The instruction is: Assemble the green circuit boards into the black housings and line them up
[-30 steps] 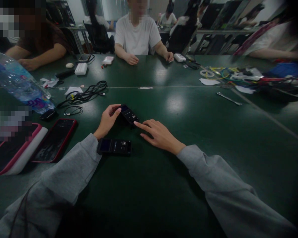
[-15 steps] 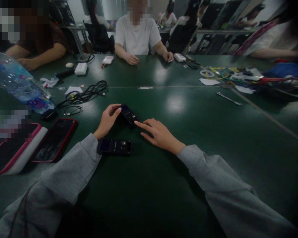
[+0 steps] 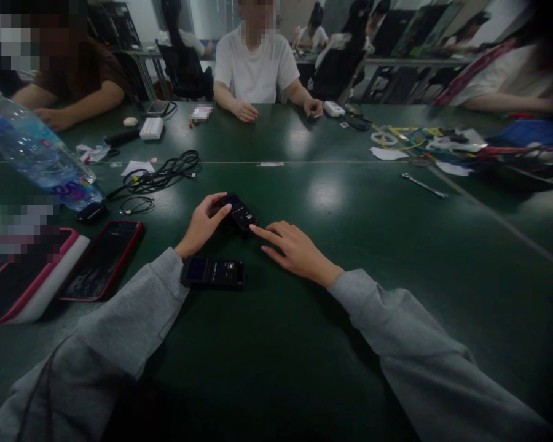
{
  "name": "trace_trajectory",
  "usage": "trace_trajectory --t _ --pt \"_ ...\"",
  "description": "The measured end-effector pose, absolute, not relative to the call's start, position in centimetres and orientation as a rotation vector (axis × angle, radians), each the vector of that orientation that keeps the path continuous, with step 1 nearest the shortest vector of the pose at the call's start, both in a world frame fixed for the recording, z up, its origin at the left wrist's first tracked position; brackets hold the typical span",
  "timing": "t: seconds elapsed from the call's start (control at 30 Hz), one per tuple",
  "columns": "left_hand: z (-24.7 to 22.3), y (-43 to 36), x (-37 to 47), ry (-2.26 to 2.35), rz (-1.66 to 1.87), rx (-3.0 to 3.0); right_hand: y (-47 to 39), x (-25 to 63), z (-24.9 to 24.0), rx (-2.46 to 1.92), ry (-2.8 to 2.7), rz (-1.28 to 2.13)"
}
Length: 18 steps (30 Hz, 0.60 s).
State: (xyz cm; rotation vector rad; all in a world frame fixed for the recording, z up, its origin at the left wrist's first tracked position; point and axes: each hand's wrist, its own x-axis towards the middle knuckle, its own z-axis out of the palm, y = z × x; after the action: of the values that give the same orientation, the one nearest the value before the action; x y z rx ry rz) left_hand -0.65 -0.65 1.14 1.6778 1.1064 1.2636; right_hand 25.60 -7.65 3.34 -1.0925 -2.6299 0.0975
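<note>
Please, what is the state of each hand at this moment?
Left hand: closed on a small black rectangular device, thumb on top.
Right hand: open, index fingertip at the device's near end.

Before you, the green tabletop (image 3: 304, 344) (glossy enough to throw back the lights) bears two black devices, one (image 3: 214, 272) lying nearer you than the other (image 3: 240, 212). On your left lie a red-edged phone (image 3: 102, 261), a clear bottle (image 3: 41, 147) and coiled black cable (image 3: 166, 172); to your right, a wrench (image 3: 424, 185) lies near tangled wires (image 3: 424, 138).
</note>
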Motion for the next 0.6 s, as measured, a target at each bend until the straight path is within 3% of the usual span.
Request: trace_trajectory --t 0.27,0.4,0.6 --pt "1.0 -0.5 -0.7 1.096 1.243 1.695 -11.3 22.4 4.5 -1.020 -2.201 0.392" --pt "1.1 -0.5 -0.6 1.091 1.250 1.680 -14.1 19.6 4.8 -0.734 -2.531 0.443" --pt "1.3 -0.6 -0.5 1.106 1.254 1.668 -15.5 18.8 4.7 -0.811 -2.578 0.418"
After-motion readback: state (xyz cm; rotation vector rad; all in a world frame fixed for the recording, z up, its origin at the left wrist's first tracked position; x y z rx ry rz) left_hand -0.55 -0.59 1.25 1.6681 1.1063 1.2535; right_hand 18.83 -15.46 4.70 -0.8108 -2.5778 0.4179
